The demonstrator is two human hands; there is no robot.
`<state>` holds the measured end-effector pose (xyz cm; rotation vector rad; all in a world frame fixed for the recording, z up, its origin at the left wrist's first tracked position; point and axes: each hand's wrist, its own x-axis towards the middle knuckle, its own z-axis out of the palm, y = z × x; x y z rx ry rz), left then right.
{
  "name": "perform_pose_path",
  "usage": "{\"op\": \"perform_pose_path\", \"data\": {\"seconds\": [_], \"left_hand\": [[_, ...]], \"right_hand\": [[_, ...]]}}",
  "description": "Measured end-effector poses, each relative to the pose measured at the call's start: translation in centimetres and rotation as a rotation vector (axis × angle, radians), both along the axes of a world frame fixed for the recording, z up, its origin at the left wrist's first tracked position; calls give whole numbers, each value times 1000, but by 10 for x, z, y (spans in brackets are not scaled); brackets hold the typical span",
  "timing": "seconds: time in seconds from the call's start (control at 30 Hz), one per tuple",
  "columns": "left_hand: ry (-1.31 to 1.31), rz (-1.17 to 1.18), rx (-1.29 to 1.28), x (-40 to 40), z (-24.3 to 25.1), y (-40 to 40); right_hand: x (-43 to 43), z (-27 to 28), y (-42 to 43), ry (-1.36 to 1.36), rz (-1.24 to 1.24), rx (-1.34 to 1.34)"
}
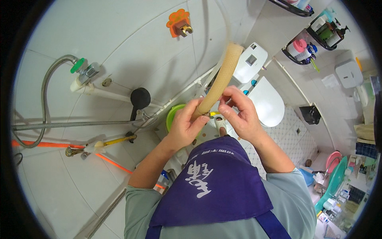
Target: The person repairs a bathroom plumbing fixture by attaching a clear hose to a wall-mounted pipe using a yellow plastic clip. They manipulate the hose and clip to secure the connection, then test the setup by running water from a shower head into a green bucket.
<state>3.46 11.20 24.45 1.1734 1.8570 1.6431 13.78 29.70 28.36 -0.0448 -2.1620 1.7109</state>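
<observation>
A thick, beige, braided-looking flexible hose rises in front of me and leans towards the upper right. My left hand grips its lower end, with the thumb in front. Around that end sits a metal hose clamp. Just beside the clamp, a small yellow piece shows; I cannot tell what it belongs to. My right hand is at the hose's right side, thumb and forefinger apart and fingers partly curled. Nothing shows between them, and the hose partly hides its fingertips.
Left, a wall valve with a green handle feeds a braided metal hose. A black shower head hangs lower. A green bucket stands below my left hand. Ahead right is a white toilet; corner shelves hold bottles.
</observation>
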Motion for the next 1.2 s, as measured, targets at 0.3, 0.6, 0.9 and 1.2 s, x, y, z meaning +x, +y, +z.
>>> {"op": "perform_pose_path", "data": {"seconds": [0.3,0.6,0.9,1.2], "left_hand": [[-21,75,6,17,-19,-6],[9,87,-69,22,-35,-14],[161,117,-21,19,-37,-13],[175,112,-101,11,-40,-17]], "right_hand": [[12,-22,-21,-343,184,-243],[-2,-16,-21,-265,52,-426],[-2,-7,-14,-256,136,-54],[2,-4,-10,-329,22,-204]]}}
